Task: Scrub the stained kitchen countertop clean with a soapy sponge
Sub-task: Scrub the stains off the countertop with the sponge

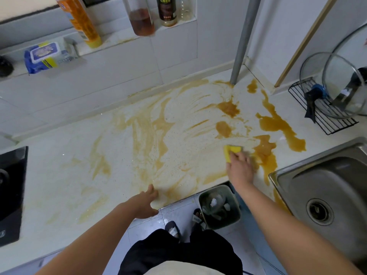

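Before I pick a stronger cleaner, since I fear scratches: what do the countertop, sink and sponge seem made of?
Countertop: probably stone or composite, pale, finely speckled, smooth with small glints. Sink: stainless steel by its grey brushed sheen. Sponge: yellow foam, likely; its texture is too blurred to confirm.

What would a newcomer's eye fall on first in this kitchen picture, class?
Brown stains smear the pale countertop, thickest near the sink at right. The right hand grips a yellow sponge at the edge of that mess, while the left hand rests on the counter's front edge.
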